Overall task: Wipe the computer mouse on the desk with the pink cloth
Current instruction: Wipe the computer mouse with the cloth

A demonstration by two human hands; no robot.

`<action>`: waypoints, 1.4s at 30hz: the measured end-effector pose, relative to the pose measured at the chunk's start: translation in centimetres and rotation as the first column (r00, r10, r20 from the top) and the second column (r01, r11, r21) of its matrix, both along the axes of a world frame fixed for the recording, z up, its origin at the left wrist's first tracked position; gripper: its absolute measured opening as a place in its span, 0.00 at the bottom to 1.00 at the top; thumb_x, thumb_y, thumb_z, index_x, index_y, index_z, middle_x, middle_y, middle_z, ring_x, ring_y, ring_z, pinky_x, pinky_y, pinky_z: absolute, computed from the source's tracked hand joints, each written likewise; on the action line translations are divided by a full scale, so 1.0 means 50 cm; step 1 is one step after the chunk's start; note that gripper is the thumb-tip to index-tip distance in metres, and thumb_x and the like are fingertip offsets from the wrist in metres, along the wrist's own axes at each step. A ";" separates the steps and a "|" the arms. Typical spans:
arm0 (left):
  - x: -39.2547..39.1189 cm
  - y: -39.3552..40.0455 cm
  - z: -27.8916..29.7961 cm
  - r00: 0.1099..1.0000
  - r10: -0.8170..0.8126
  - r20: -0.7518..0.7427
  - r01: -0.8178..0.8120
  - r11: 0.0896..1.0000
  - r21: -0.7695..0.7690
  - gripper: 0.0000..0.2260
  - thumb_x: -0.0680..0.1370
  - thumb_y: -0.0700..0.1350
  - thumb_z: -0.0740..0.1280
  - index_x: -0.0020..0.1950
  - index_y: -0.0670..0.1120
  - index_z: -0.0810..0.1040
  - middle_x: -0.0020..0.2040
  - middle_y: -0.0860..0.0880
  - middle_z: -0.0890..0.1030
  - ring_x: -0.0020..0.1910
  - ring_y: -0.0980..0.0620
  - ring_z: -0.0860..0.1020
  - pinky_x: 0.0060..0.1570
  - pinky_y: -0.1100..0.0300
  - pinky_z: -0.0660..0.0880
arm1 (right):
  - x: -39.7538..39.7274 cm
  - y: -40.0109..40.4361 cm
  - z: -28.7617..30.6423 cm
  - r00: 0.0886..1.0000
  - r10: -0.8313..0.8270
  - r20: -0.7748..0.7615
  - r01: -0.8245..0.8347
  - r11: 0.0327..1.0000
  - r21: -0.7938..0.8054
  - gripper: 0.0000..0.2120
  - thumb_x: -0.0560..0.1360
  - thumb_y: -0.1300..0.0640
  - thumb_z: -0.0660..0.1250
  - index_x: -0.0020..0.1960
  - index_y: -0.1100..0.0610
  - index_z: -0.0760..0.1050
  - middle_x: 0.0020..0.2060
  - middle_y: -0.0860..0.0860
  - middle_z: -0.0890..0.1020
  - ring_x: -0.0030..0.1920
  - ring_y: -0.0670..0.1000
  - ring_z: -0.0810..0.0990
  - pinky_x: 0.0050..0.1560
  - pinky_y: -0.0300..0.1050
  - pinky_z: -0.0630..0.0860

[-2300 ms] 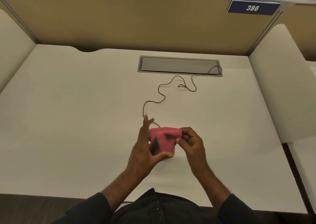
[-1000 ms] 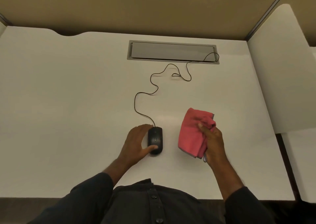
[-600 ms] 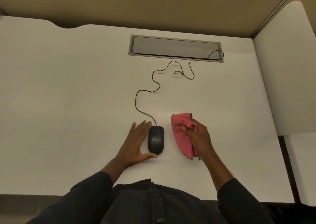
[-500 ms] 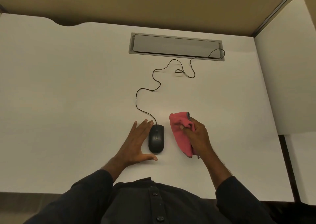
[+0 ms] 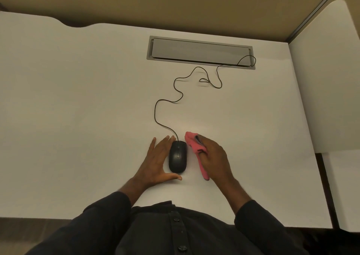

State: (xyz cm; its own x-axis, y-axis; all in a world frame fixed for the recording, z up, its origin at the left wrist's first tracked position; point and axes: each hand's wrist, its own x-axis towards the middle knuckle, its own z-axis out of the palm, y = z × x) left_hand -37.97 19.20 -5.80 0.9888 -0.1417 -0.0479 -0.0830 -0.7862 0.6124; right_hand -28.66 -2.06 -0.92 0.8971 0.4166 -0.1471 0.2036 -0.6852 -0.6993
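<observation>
Office cubicle, partition (image 5: pixel 175 3), desk (image 5: pixel 78 99) cable hatch (image 5: pixel 200 50)

White desk (image 5: pixel 78 99), tan partition (image 5: pixel 175 1), grey cable hatch (image 5: pixel 200 50).

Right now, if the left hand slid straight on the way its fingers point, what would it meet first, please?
Probably the cable just past the fingers of the left hand; the mouse lies beside it, not ahead.

Left hand (image 5: pixel 155 161) braces mouse (image 5: pixel 177 156); right hand (image 5: pixel 214 157) grips pink cloth (image 5: pixel 194 147).
</observation>
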 end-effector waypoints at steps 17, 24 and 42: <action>-0.002 -0.005 -0.006 1.000 0.015 -0.022 -0.016 1.000 -0.016 0.54 0.68 0.73 0.68 0.80 0.49 0.43 0.81 0.46 0.53 0.80 0.49 0.50 0.75 0.35 0.48 | -0.055 0.032 -0.031 0.997 0.071 0.027 -0.071 0.997 -0.014 0.28 0.76 0.58 0.70 0.74 0.51 0.67 0.68 0.53 0.75 0.66 0.54 0.75 0.67 0.42 0.64; 0.000 -0.005 -0.013 1.000 0.019 -0.011 -0.020 1.000 -0.019 0.54 0.68 0.74 0.67 0.81 0.50 0.42 0.81 0.47 0.53 0.80 0.50 0.50 0.75 0.35 0.48 | -0.053 0.032 -0.032 0.997 0.065 0.036 -0.064 0.998 -0.012 0.27 0.76 0.58 0.69 0.74 0.50 0.67 0.67 0.51 0.76 0.66 0.52 0.75 0.66 0.39 0.63; 0.001 -0.006 -0.020 0.999 0.034 0.007 -0.034 0.999 -0.007 0.52 0.69 0.76 0.63 0.80 0.53 0.40 0.80 0.48 0.55 0.80 0.52 0.52 0.75 0.36 0.49 | -0.054 0.033 -0.030 0.997 0.073 0.033 -0.073 0.997 -0.019 0.27 0.76 0.57 0.69 0.73 0.51 0.68 0.68 0.51 0.75 0.66 0.52 0.75 0.67 0.40 0.64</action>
